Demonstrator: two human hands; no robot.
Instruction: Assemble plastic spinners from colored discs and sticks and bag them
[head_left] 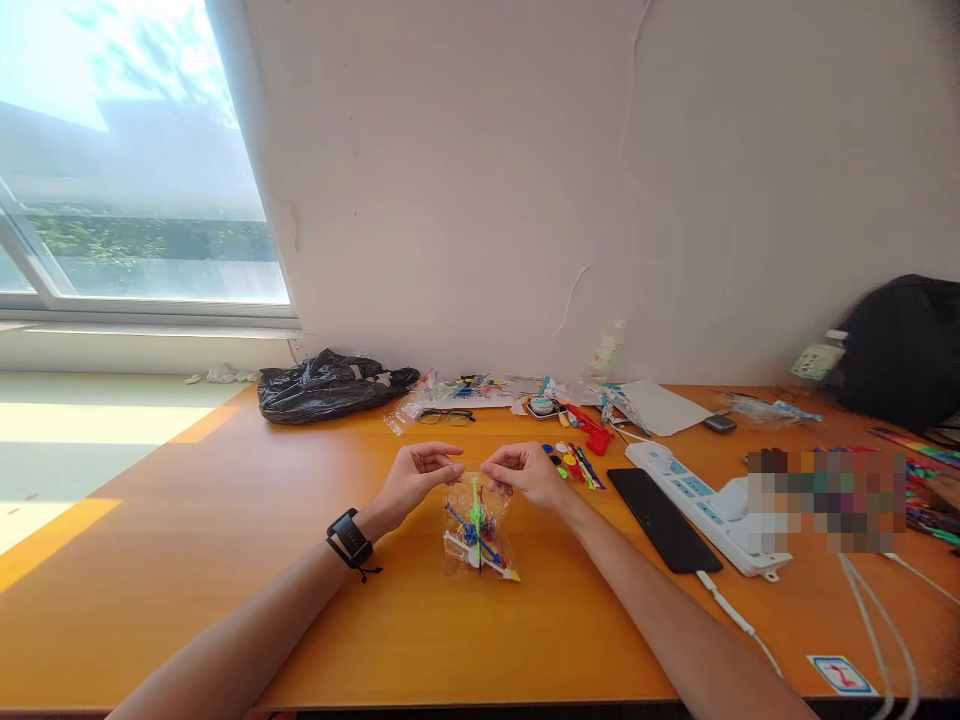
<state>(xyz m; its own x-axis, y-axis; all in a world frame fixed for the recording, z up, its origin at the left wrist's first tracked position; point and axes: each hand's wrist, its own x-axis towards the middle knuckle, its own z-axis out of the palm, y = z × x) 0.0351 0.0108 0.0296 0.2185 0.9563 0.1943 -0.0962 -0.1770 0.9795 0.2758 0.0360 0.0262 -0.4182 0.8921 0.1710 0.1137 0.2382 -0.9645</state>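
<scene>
A small clear plastic bag [457, 565] hangs upright or leans near the middle of the desk. Inside it are several thin plastic pieces in blue, green, white, yellow and red. My left hand [420, 482], with a dark watch [349, 538] on its wrist, pinches at the bag's upper left corner. At the upper right corner, my right hand [531, 475] has thumb and fingers closed on the bag's edge. Between the two pinches the top rim is hard to make out. Just beyond my right hand lie coloured discs and thin sticks [585, 467].
A black phone [664, 520] and white power strip [701, 510] with cables lie to the right. Along the wall are a black plastic bag [322, 390], glasses [446, 416], a red toy gun [592, 432] and paper [664, 408]. A black backpack [907, 340] stands far right.
</scene>
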